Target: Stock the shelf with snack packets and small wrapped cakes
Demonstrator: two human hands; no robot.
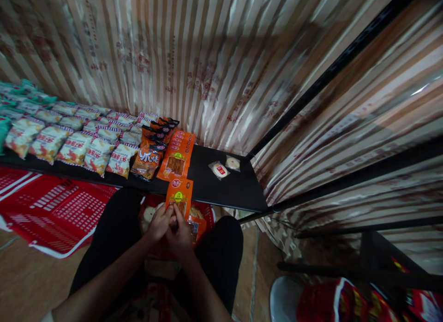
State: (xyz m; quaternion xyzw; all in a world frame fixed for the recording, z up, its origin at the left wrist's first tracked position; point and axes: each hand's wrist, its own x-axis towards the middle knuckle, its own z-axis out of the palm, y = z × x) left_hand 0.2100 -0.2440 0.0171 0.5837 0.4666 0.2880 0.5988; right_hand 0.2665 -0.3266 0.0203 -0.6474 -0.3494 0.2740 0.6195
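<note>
An orange snack packet [179,191] with a yellow label is pinched at its lower end between my left hand [160,222] and my right hand [180,230]. Both hands are close together, fingers closed on it, above a red basket [210,215] between my knees. Inside the basket lie another orange packet [196,226] and some pale round items, partly hidden by my hands. Just beyond the held packet, similar orange packets [176,161] lie overlapping in a row on the black shelf [228,194].
Left along the shelf stand brown-orange bags [147,159], rows of white snack bags [98,153] and green bags [27,93]. Two small round wrapped items [219,170] lie at the right. A red basket [65,206] sits below left. Black rack bars [321,86] cross a striped curtain [214,59].
</note>
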